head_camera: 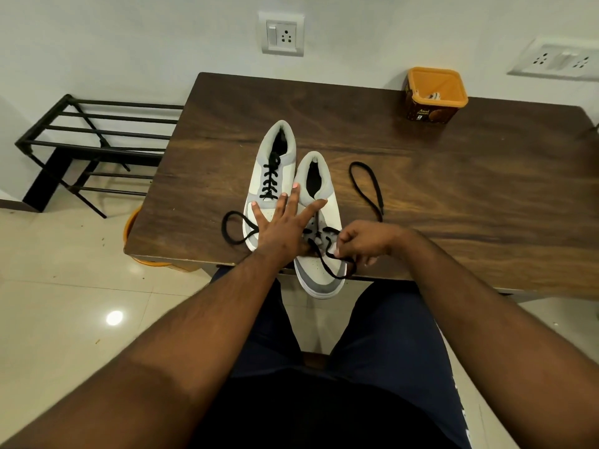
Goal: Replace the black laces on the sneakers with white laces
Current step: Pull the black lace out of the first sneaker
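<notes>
Dark wood-grain desk (453, 176) against a plain white wall (129, 43). Wall has a single switch-and-socket plate (281, 34) above the desk and a wider socket panel (559, 59) at right. Black metal slatted rack (87, 147) stands left of the desk. Glossy beige floor tiles (64, 303) with a bright light reflection (114, 317). Orange tub (436, 92) on the desk's far edge.

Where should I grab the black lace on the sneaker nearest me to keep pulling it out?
Pinch the black lace close to the eyelets, coming from the right, where the right hand already holds it. The left hand presses the sneaker flat, and the loose loop lies on the right.
</notes>
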`<state>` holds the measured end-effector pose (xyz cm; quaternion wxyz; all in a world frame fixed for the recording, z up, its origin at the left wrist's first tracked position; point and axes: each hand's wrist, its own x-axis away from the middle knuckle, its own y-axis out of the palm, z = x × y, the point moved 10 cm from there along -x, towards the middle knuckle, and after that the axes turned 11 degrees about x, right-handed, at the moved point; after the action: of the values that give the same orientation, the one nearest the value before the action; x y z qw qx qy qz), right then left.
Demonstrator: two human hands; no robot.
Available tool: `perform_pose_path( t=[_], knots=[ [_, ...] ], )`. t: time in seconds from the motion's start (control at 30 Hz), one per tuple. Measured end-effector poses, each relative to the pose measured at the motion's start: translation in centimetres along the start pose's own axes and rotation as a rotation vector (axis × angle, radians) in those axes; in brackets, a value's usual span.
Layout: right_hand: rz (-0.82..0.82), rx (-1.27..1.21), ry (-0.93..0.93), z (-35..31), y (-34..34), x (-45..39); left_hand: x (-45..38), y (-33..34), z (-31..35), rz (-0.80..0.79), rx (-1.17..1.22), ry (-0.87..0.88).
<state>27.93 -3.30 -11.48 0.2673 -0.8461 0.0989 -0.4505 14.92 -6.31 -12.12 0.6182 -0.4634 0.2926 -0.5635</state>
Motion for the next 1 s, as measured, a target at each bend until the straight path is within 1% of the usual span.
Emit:
perform_pose_path(
  t=[0.07,0.1,0.13,0.2,0.27,0.33,0.37,0.4,0.43,0.5,0.53,0.57,0.6,0.63,0.67,0.7,0.77,0.8,0.83,0.87,0.9,0.93,1.0],
  knots=[
    [0.386,0.026,-0.018,0.0,-3.2,-0.5,0.1,-0.1,0.1,-0.016,0.003,0.000],
    [0.496,0.033,-0.021,-0.1,-3.7,-0.5,0.1,-0.1,0.2,-0.016,0.005,-0.002],
    [0.515,0.045,-0.015,-0.3,-3.3,-0.8,0.1,-0.2,0.2,-0.013,0.007,-0.005],
    [0.482,0.125,0.010,-0.4,-1.7,-1.8,0.1,-0.1,0.2,-0.015,0.006,-0.009],
    [0.530,0.223,0.036,-0.4,-1.3,-2.1,0.1,-0.1,0.2,-0.016,0.006,-0.008],
    [0.556,0.260,0.032,-0.7,-1.3,-2.2,0.1,-0.2,0.2,-0.014,0.006,-0.006],
    [0.518,0.257,0.014,-0.9,-1.1,-2.3,0.1,-0.2,0.2,-0.011,0.006,-0.006],
    [0.434,0.226,-0.015,-1.1,-0.8,-2.4,0.1,-0.2,0.2,-0.007,0.008,-0.006],
    [0.304,0.161,-0.055,-1.3,-0.1,-2.3,0.1,-0.1,0.1,-0.004,0.012,-0.006],
    [-0.025,0.004,-0.146,-2.2,1.5,-0.9,0.1,-0.1,0.0,-0.001,0.017,-0.007],
    [-0.158,-0.061,-0.188,-2.6,2.0,0.2,0.1,-0.1,0.0,0.003,0.017,-0.006],
    [-0.247,-0.125,-0.222,-2.8,2.0,1.2,0.0,-0.2,0.0,0.008,0.015,-0.004],
    [-0.276,-0.182,-0.232,-2.5,1.5,1.7,0.0,-0.2,0.0,0.011,0.012,-0.003],
    [-0.256,-0.214,-0.204,-1.8,0.7,1.8,0.0,-0.2,0.0,0.008,0.007,-0.001],
    [-0.194,-0.208,-0.138,-0.6,-0.1,1.3,0.1,-0.2,0.1,0.002,-0.003,0.002],
    [-0.079,-0.126,-0.053,0.9,-1.3,0.6,0.1,-0.2,0.1,-0.002,-0.013,0.004],
    [0.300,0.207,0.113,3.2,-4.8,-0.1,0.2,-0.2,0.2,-0.005,-0.023,0.007],
    [0.498,0.319,0.138,2.9,-6.0,0.1,0.2,-0.2,0.2,-0.003,-0.022,0.004],
    [0.629,0.356,0.108,2.0,-6.1,0.4,0.2,-0.2,0.2,0.000,-0.020,0.003],
    [0.686,0.358,0.051,1.0,-5.6,0.4,0.1,-0.2,0.1,0.004,-0.019,0.002],
    [0.693,0.372,0.000,0.0,-4.7,0.2,0.1,-0.2,0.1,0.003,-0.019,0.000],
    [0.675,0.404,-0.025,-0.6,-3.6,-0.3,0.1,-0.2,0.1,-0.002,-0.018,-0.001],
    [0.692,0.453,-0.033,-1.4,-2.3,-0.6,0.1,-0.2,0.2,-0.007,-0.015,-0.003]
  ],
)
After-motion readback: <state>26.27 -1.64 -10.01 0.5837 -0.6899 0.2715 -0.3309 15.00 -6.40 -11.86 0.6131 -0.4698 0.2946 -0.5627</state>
